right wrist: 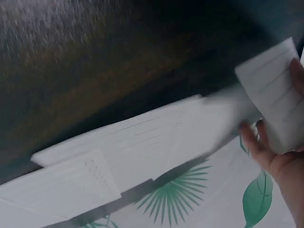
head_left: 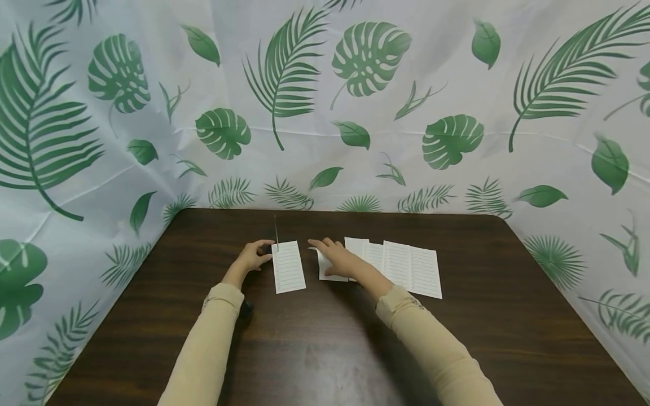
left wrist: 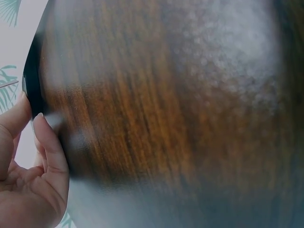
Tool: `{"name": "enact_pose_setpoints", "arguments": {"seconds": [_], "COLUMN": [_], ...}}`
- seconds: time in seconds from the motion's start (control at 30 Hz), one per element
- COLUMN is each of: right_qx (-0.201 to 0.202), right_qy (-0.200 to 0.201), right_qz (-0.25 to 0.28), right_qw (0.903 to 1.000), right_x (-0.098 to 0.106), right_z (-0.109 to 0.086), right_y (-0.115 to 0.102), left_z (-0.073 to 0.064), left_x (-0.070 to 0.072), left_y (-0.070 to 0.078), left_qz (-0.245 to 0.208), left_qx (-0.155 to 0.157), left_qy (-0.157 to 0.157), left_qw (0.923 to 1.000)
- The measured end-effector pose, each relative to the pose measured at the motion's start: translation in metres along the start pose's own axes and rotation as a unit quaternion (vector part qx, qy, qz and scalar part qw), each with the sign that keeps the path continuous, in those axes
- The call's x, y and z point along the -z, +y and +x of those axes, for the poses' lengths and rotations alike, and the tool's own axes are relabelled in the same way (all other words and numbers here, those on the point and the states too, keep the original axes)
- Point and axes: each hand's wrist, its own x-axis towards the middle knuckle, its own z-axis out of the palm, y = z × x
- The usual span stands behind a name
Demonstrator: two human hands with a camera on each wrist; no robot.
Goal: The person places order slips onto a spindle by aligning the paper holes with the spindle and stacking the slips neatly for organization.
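Observation:
A receipt spike stands toward the back of the table, its thin metal rod (head_left: pixel 276 230) upright over a dark base (left wrist: pixel 33 88). A white slip with printed lines (head_left: pixel 289 270) lies at the rod and covers most of the base. My left hand (head_left: pixel 252 256) grips the edge of the base between thumb and fingers, at the slip's left side. To the right of the spike, my right hand (head_left: pixel 337 259) pinches another lined paper slip (right wrist: pixel 270 85), which is lifted at one side and bends. In the head view the hand hides part of that slip.
Several more lined slips (head_left: pixel 426 270) lie overlapping in a row on the dark wooden table (head_left: pixel 315 349), right of my right hand. A white backdrop with green leaves (head_left: pixel 315 163) hangs behind the table's back edge.

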Motion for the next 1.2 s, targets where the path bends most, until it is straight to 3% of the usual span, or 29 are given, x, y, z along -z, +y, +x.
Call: {"name": "enact_pose_setpoints", "arguments": {"seconds": [0.07, 0.17, 0.23, 0.27, 0.37, 0.47, 0.53, 0.67, 0.7, 0.73, 0.8, 0.87, 1.0, 1.03, 1.1, 1.2], "right_qx": [0.007, -0.001, -0.019, -0.032, -0.071, -0.101, -0.115, -0.141, -0.146, -0.152, -0.164, -0.176, -0.200, -0.203, -0.208, -0.214], "right_qy": [0.010, 0.037, 0.058, 0.069, 0.104, 0.131, 0.138, 0.136, 0.133, 0.132, 0.137, 0.148, 0.187, 0.195, 0.209, 0.221], "right_qz": [0.028, 0.052, 0.067, 0.079, 0.121, 0.171, 0.197, 0.224, 0.227, 0.228, 0.237, 0.252, 0.273, 0.278, 0.278, 0.277], "right_qw": [0.9995, 0.9979, 0.9959, 0.9940, 0.9846, 0.9713, 0.9638, 0.9548, 0.9535, 0.9525, 0.9478, 0.9400, 0.9223, 0.9183, 0.9142, 0.9102], "right_x": [-0.003, -0.007, -0.009, -0.010, -0.012, -0.014, -0.014, -0.014, -0.014, -0.014, -0.013, -0.014, -0.016, -0.017, -0.018, -0.017], "right_z": [-0.001, -0.001, -0.001, -0.001, 0.000, 0.000, 0.001, 0.000, 0.000, 0.000, -0.001, -0.001, -0.002, -0.003, -0.003, -0.003], "right_y": [-0.001, -0.001, 0.000, 0.000, 0.000, 0.001, 0.002, 0.004, 0.004, 0.005, 0.005, 0.005, 0.004, 0.004, 0.004, 0.003], "left_z": [-0.028, -0.068, -0.087, -0.094, -0.085, -0.056, -0.012, 0.088, 0.110, 0.117, 0.107, 0.059, -0.047, -0.064, -0.070, -0.045], "left_x": [0.006, 0.013, 0.017, 0.018, 0.017, 0.012, 0.000, -0.025, -0.030, -0.031, -0.029, -0.017, 0.009, 0.014, 0.016, 0.010], "left_y": [0.035, 0.079, 0.099, 0.107, 0.095, 0.058, 0.006, -0.119, -0.145, -0.153, -0.141, -0.086, 0.044, 0.065, 0.076, 0.041], "left_qz": [0.009, 0.004, 0.007, 0.007, 0.002, -0.007, -0.013, -0.034, -0.038, -0.043, -0.040, -0.032, -0.010, -0.009, -0.011, -0.025], "left_qx": [0.030, 0.031, 0.018, 0.017, 0.013, -0.009, -0.021, -0.071, -0.064, -0.058, -0.057, -0.047, -0.018, -0.012, 0.009, -0.028], "left_qy": [-0.003, 0.003, 0.004, 0.005, 0.005, 0.000, -0.002, -0.006, -0.007, -0.008, -0.006, -0.009, -0.006, -0.008, -0.007, 0.003], "left_qw": [0.9995, 0.9995, 0.9998, 0.9998, 0.9999, 0.9999, 0.9997, 0.9969, 0.9972, 0.9974, 0.9975, 0.9983, 0.9998, 0.9999, 0.9999, 0.9993]}}
